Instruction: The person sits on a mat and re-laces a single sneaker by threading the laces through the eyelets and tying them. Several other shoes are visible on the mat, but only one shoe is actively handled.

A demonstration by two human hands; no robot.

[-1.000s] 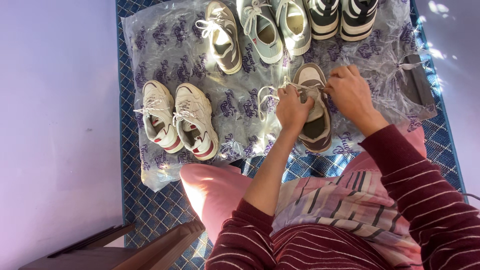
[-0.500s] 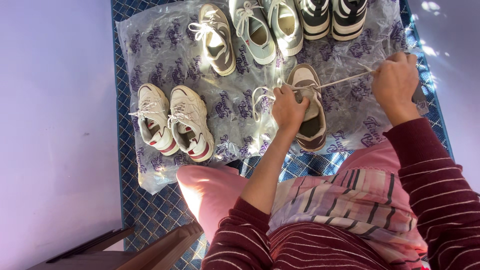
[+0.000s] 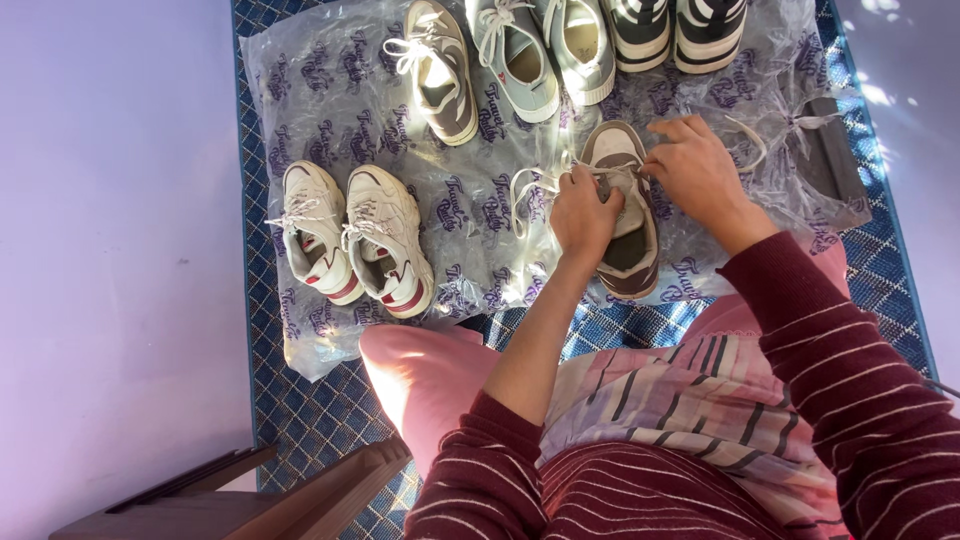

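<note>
A brown and cream sneaker (image 3: pixel 629 245) lies on a clear plastic sheet (image 3: pixel 330 90) in front of me. My left hand (image 3: pixel 585 212) presses on its tongue and holds the white lace (image 3: pixel 528 186), which loops out to the left. My right hand (image 3: pixel 694 172) pinches the other lace end at the eyelets, with a loose loop trailing to its right. Both sleeves are dark red with thin stripes.
A white and red pair of sneakers (image 3: pixel 352 245) sits at the left. Another brown sneaker (image 3: pixel 438 72), a grey-green pair (image 3: pixel 545 55) and a black and white striped pair (image 3: pixel 680 30) line the far edge. A blue patterned mat (image 3: pixel 300 420) lies underneath. Wooden furniture (image 3: pixel 250 490) stands at lower left.
My right hand, which had pulled the lace out taut to the right, has come back to the shoe's eyelets. The left hand has stayed on the tongue.
</note>
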